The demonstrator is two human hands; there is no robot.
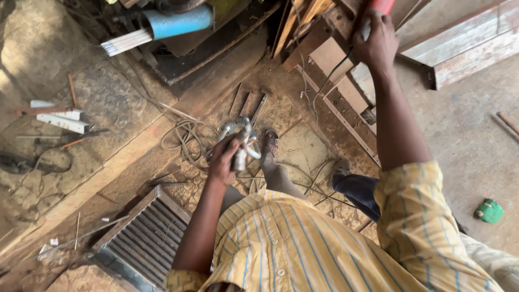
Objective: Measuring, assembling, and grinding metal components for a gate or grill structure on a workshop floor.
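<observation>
two hands are showing, the left hand (226,158) gripping one grey metal clamp (238,141) and the right hand (377,44) closing on one red-handled tool (378,6). two sandalled feet (270,143) are standing on the floor, with one louvred metal grille (141,236), one blue tube (178,21) and one green cap (490,211) lying nearby.

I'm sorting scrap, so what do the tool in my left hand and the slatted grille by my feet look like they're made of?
The tool in the left hand looks like bare metal, going by its dull silver-grey sheen. The grille seems steel, dusty with brownish, possibly rusty, slats.
</observation>
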